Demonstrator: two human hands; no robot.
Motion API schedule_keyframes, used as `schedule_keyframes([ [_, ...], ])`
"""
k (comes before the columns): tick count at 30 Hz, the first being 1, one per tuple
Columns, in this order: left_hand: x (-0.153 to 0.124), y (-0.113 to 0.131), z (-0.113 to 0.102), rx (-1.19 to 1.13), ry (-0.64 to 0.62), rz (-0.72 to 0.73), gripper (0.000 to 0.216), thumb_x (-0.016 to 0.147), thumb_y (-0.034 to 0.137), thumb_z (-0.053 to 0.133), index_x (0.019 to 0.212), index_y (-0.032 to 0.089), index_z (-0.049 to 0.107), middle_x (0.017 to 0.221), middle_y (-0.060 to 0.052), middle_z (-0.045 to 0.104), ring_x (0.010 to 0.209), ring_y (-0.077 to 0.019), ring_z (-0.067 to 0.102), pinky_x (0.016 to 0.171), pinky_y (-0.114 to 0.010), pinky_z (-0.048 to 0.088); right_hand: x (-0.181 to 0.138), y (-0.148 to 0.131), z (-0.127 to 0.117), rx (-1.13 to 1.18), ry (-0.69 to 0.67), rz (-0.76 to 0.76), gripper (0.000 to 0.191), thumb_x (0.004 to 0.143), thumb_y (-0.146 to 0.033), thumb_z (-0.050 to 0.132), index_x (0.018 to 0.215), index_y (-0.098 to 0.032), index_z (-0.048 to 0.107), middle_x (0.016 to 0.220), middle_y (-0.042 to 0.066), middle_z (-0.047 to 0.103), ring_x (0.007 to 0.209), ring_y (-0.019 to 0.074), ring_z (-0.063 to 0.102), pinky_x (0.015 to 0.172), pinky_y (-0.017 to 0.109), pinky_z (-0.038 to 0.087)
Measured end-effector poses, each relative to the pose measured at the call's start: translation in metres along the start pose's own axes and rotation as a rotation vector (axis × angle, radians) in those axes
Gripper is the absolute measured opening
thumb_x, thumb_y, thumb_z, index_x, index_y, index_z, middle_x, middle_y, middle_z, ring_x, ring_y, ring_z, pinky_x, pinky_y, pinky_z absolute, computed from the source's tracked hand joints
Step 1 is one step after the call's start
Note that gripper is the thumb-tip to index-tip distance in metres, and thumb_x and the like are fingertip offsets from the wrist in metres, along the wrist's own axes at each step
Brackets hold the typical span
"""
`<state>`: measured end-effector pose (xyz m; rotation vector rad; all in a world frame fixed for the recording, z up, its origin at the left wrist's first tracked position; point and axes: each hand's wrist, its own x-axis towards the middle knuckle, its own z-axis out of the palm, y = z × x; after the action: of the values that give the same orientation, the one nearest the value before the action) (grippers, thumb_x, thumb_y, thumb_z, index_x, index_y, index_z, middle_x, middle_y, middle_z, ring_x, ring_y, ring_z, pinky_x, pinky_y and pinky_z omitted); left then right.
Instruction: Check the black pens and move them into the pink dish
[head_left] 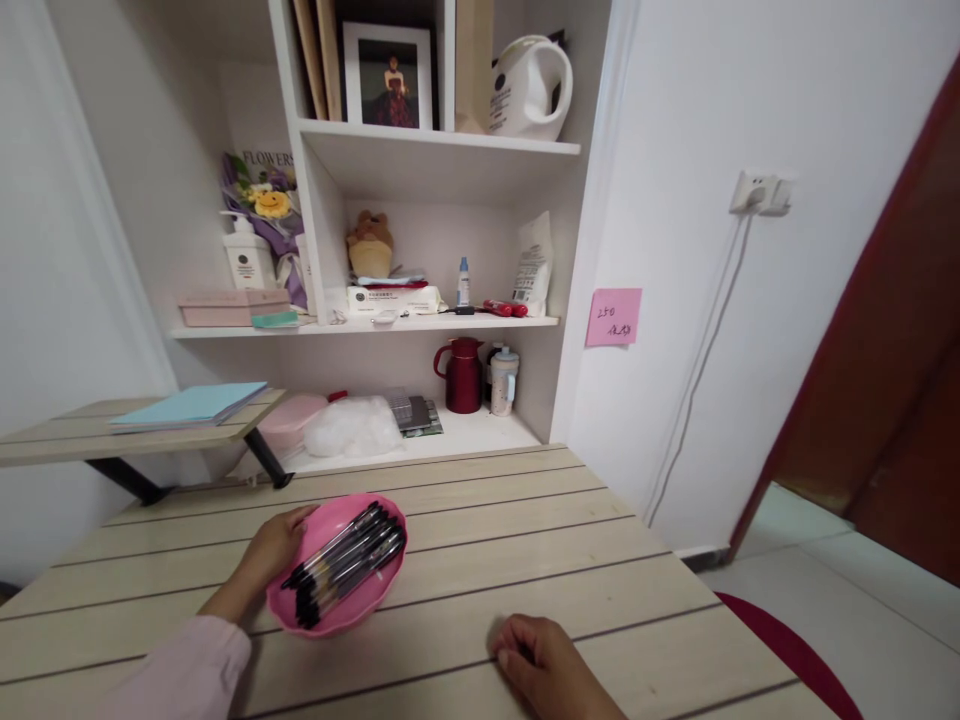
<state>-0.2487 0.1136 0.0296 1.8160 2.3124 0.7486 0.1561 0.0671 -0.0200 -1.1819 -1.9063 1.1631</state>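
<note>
A pink bowl (386, 600) with a wavy rim stands on the left part of the striped wooden table. Several black-capped pens (349, 560) lie in it side by side, slanting toward the upper right. My left hand (276, 548) grips the bowl at its left rim, with its fingertips partly hidden behind the edge. To the right of the bowl and apart from it, my right hand (544, 660) rests on the tabletop with its fingers curled in, and nothing shows in them.
A raised wooden stand (75, 425) at the left carries blue paper (193, 403). Behind the table are white shelves (442, 145) with a dark red jug (463, 378), a tumbler (504, 385) and a plastic bag (352, 428). A red stool edge (787, 650) shows at the right.
</note>
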Motion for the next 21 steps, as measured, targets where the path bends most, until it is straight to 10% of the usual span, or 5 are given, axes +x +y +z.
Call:
schedule_keyframes([
  [15, -0.002, 0.029, -0.003, -0.027, 0.002, 0.061, 0.037, 0.072, 0.023, 0.046, 0.101, 0.014, 0.067, 0.105, -0.010, 0.068, 0.101, -0.0246, 0.060, 0.091, -0.033, 0.042, 0.004, -0.016, -0.006, 0.232, -0.073, 0.177, 0.028, 0.071, -0.042, 0.052, 0.057, -0.019, 0.042, 0.042, -0.007, 0.040, 0.035, 0.0058, 0.036, 0.038, 0.018, 0.022],
  [21, -0.040, 0.091, -0.015, -0.046, 0.129, 0.085, 0.034, 0.079, 0.029, 0.039, 0.099, 0.018, 0.065, 0.102, -0.009, 0.068, 0.103, -0.0257, 0.056, 0.092, -0.036, 0.038, 0.002, -0.020, -0.016, 0.176, -0.030, 0.092, 0.032, 0.073, -0.041, 0.052, 0.054, -0.019, 0.038, 0.044, -0.007, 0.038, 0.041, 0.0068, 0.038, 0.042, 0.019, 0.023],
])
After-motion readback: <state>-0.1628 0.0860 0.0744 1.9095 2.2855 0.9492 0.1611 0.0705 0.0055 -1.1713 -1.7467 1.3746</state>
